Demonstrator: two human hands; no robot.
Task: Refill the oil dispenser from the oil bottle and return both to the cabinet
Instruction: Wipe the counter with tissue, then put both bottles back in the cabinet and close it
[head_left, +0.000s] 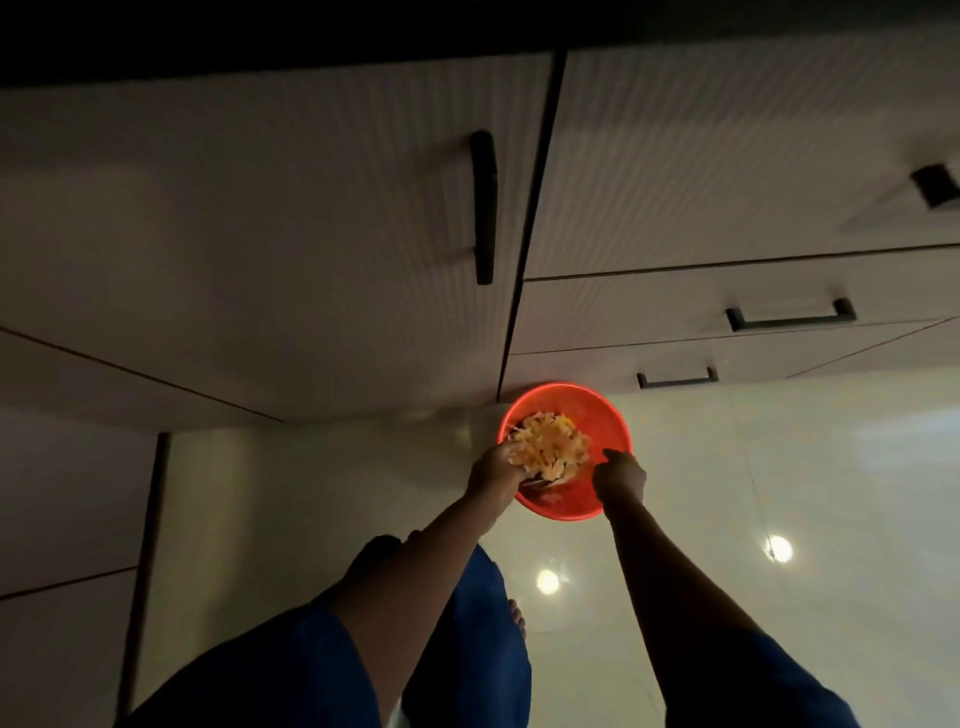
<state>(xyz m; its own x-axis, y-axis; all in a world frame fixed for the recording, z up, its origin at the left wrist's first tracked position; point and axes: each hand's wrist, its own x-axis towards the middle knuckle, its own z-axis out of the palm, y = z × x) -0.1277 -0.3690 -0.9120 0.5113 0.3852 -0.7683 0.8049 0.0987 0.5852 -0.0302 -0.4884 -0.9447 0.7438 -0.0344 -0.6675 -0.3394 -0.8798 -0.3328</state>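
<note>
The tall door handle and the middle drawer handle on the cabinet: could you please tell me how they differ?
The door handle stands upright along the door's edge; the drawer handle lies level. The door handle looks like a thick, slightly curved bar; the drawer handle is a thin, square-cornered bracket with an open gap behind it. Both are black and sit on pale cabinet fronts.

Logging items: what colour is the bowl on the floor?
The bowl is red-orange; head view.
</note>
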